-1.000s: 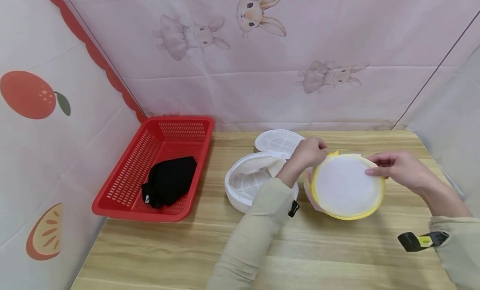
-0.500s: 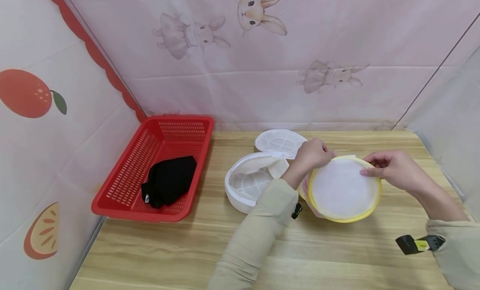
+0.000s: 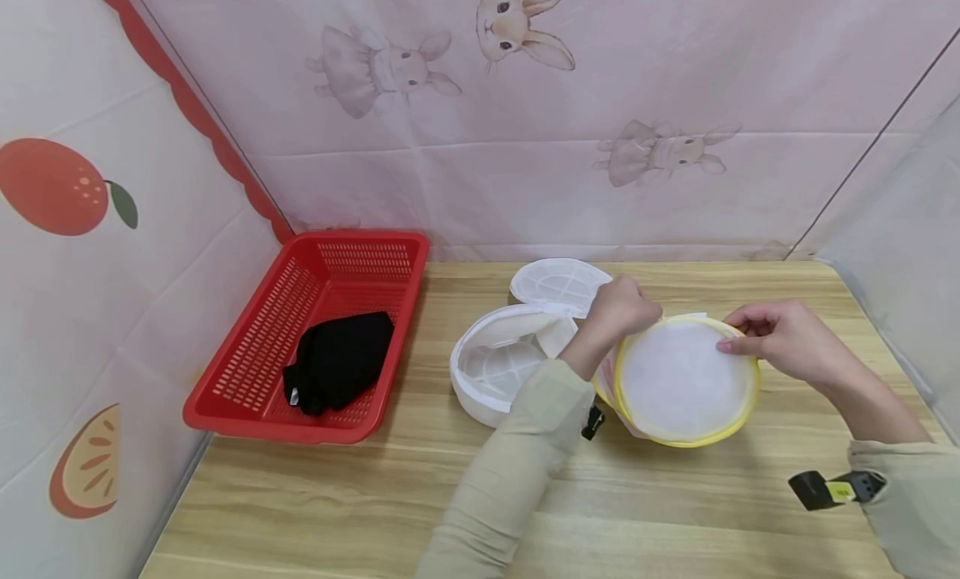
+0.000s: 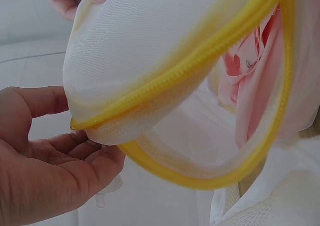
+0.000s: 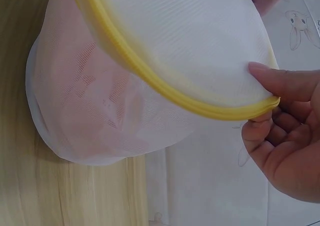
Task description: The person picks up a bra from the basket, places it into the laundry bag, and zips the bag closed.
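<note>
A round white mesh laundry bag (image 3: 686, 379) with a yellow zipper edge stands tilted on the right of the table. Its top panel is partly unzipped, and pink fabric (image 4: 255, 80) shows through the gap in the left wrist view. My left hand (image 3: 621, 308) holds the bag's edge on its left side, thumb above and fingers below the yellow zipper (image 4: 165, 80). On the opposite side, my right hand (image 3: 791, 339) pinches the rim, thumb on the white mesh top and fingers curled beneath it. The zipper pull is hidden.
Left of the laundry bag stands a white rounded case (image 3: 468, 400) with its ribbed oval lid (image 3: 558, 281) laid back. A red plastic basket (image 3: 281, 430) at the left holds a black cloth item (image 3: 343, 362). Printed curtains (image 3: 525, 187) close off the back and sides.
The right hand and the bag's top have shifted slightly left and toward me. The left hand moved a little right, then slightly back, keeping near the rim. A yellow tab seen earlier is now hidden.
</note>
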